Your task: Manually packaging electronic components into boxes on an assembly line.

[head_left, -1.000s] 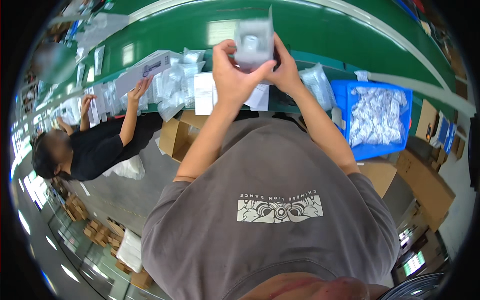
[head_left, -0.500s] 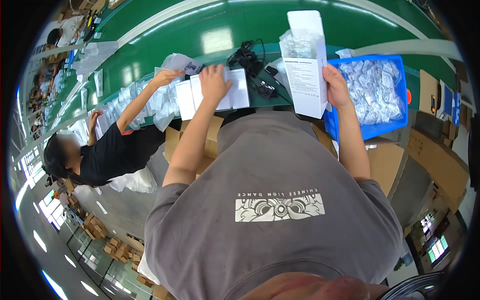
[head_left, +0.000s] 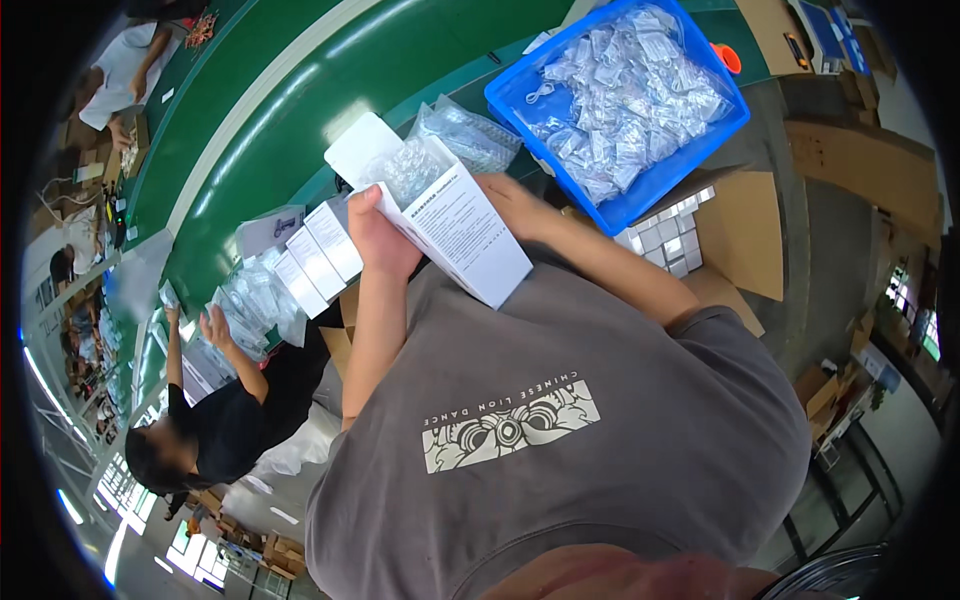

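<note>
A tall white carton box (head_left: 465, 230) with printing on its front leans in front of my chest, its top flap raised. Clear bubble wrap (head_left: 405, 172) fills its opening; what the wrap holds cannot be made out. My left hand (head_left: 382, 238) is closed on the box's left side, thumb up along the edge. Against its right side sits my right hand (head_left: 515, 208), closed around the edge with the fingertips hidden behind the box. Just beyond lie clear bubble-wrap bags (head_left: 468, 138).
A blue bin (head_left: 590, 208) full of small clear bags stands right of the box. Several white boxes (head_left: 325, 245) lie on the green table (head_left: 250, 165) at left, near a co-worker (head_left: 225, 435). An open cardboard carton (head_left: 740, 230) with white boxes inside is at right.
My left hand has left the flat white boxes and taken hold of the tall box. The box has come nearer my chest and tilted. The view has turned toward the right.
</note>
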The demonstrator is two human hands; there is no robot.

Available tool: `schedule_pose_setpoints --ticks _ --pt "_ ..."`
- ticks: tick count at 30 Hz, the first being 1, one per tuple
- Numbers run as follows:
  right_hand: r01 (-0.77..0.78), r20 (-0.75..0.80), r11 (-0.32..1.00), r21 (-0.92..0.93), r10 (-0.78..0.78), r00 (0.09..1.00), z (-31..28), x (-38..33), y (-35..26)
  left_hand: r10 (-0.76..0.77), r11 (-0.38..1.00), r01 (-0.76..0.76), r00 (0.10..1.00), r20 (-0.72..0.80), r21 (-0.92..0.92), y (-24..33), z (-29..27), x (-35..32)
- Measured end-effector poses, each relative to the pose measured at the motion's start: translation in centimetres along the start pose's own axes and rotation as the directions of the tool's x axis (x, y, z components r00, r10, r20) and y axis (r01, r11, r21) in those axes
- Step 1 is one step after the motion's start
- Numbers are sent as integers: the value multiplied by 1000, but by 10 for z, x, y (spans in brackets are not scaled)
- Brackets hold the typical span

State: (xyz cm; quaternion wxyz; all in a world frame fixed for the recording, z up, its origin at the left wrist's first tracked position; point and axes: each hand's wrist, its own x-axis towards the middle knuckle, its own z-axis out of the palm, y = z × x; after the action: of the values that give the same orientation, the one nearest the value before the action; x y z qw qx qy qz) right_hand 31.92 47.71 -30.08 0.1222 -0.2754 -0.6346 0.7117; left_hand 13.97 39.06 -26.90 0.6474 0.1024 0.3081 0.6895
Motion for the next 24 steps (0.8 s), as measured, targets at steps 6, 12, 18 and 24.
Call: schedule_pose_setpoints --ticks 6,12,18,24 --pt "-420 -620 555 -718 -236 748 -238 -29 128 16 1000 -2 882 -471 29 12 26 -20" --pt "-459 -434 -33 -888 -275 858 -304 -30 179 -146 938 264 888 -436 224 40 23 -40" --pt "-499 -539 253 -829 -122 834 -334 -22 176 130 842 184 843 -521 507 30 42 -55" --pt "-467 -587 382 -798 -317 745 -334 -21 188 103 984 -56 954 -281 168 30 30 -72"
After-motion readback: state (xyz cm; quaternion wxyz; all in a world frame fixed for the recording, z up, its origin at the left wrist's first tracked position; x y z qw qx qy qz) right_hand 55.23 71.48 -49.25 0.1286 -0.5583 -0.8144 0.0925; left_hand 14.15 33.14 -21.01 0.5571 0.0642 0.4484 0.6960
